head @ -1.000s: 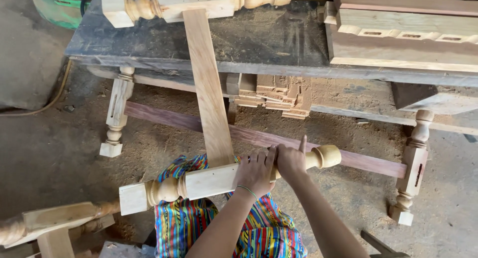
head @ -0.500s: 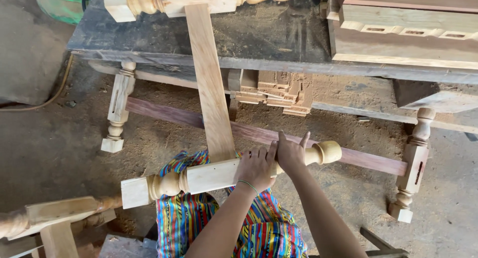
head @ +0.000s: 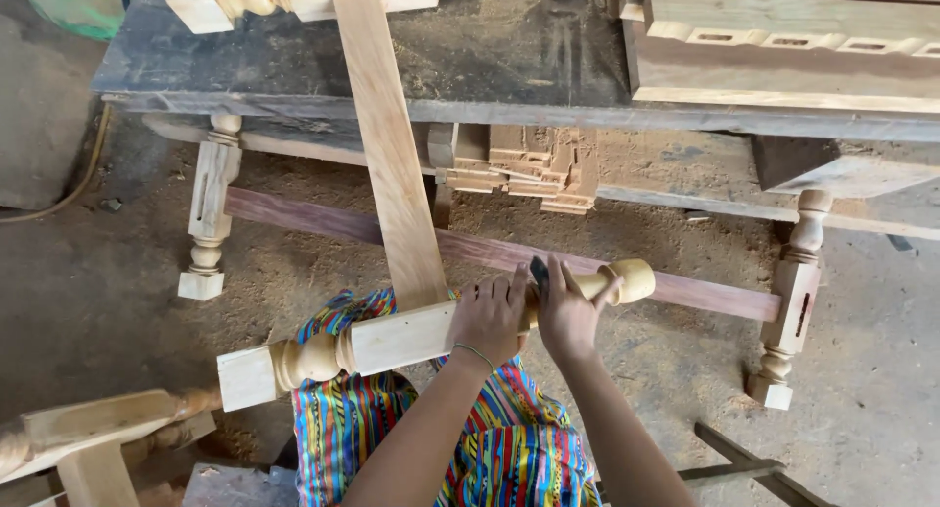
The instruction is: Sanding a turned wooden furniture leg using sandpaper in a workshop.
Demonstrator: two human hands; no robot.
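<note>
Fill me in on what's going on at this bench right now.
A person holds a turned wooden leg across their lap. The left hand grips its squared section; the right hand presses a small dark tool against the rounded part near the knob end. A flat board joined to the leg leans up onto the dusty workbench.

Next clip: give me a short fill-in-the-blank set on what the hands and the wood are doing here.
1. Both hands, left hand and right hand, grip a turned wooden ____.
2. A flat plank leans from it up to the ____.
3. The floor under the workbench is covered in ____.

Missing words: leg; workbench; sawdust
</note>
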